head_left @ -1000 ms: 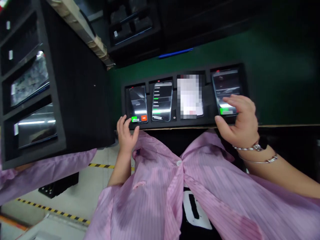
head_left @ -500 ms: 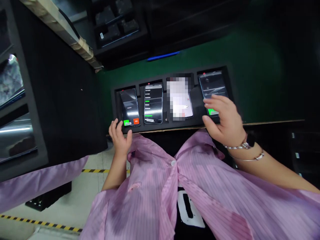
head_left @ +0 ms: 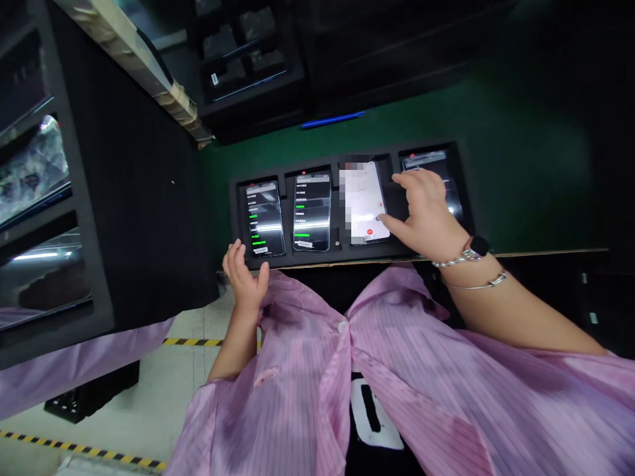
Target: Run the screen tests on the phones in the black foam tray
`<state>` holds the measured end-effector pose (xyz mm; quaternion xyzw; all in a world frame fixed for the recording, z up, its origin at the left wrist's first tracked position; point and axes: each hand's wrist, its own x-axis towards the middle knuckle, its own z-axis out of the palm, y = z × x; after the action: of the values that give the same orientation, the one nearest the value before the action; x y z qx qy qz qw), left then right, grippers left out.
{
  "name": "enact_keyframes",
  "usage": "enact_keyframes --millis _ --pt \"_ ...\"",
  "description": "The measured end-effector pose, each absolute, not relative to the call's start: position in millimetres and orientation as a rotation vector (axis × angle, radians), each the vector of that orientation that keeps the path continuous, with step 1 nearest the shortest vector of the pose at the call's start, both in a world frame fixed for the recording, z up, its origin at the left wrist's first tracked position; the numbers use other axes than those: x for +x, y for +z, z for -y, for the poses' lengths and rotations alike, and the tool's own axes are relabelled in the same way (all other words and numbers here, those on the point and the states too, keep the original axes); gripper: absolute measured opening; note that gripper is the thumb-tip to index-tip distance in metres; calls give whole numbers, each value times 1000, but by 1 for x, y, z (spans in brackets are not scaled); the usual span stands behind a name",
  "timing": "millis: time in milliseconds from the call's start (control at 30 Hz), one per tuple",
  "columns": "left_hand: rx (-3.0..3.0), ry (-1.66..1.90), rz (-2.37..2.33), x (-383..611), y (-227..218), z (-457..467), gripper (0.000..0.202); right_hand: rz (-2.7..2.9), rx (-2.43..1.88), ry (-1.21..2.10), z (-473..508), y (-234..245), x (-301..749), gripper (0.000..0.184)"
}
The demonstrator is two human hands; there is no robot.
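A black foam tray (head_left: 233,218) on the green bench holds several lit phones side by side. My right hand (head_left: 421,211) reaches over the tray, its thumb tip touching the right edge of the third phone (head_left: 364,198), whose screen is white; the fingers lie spread over the fourth phone (head_left: 449,178) and hold nothing. My left hand (head_left: 243,274) rests at the tray's front left corner, fingers loosely curled, just below the first phone (head_left: 264,218). The second phone (head_left: 311,211) shows a dark list with green bars.
A tall black foam rack (head_left: 74,198) with slots of phones stands at the left. More black trays (head_left: 248,59) sit at the back, with a blue pen (head_left: 332,119) on the green mat (head_left: 520,158). Another person's pink sleeve (head_left: 74,370) shows at lower left.
My right hand has moved left from the fourth phone to touch the third one. The first phone's screen changed from green and red buttons to a list. My left hand stayed put.
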<state>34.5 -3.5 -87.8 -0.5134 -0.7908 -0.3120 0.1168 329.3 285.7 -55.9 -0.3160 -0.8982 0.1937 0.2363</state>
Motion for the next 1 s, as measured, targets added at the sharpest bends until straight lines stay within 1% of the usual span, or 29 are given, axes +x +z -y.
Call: enact_keyframes --millis 67,133,333,533,633,700,833,900,1000 --pt "-1503 -912 2314 34 -88 3 60 2471 -903 525 -285 -57 329 70" --pt "-1501 -918 2318 34 -88 4 60 2465 -924 567 -284 -54 326 67" --pt "-1465 -934 2391 36 -89 4 62 2165 -963 1128 -282 -51 310 59" --pt "-1471 -987 2384 38 -90 5 63 1754 -994 1475 -294 -66 301 48" --pt "-1456 -971 2413 38 -92 6 63 1709 -986 1620 -287 -66 293 39" --pt "-1452 -971 2401 38 -93 6 62 1754 -962 1685 -279 -65 285 42" --pt "-1454 -974 2350 37 -93 6 60 1738 -956 1685 -271 -63 272 53" --pt "-1454 -961 2337 37 -93 6 60 1741 -931 1703 -272 -53 274 62" --pt "-1448 -944 2343 36 -94 6 62 1761 -766 1798 -268 -23 291 81"
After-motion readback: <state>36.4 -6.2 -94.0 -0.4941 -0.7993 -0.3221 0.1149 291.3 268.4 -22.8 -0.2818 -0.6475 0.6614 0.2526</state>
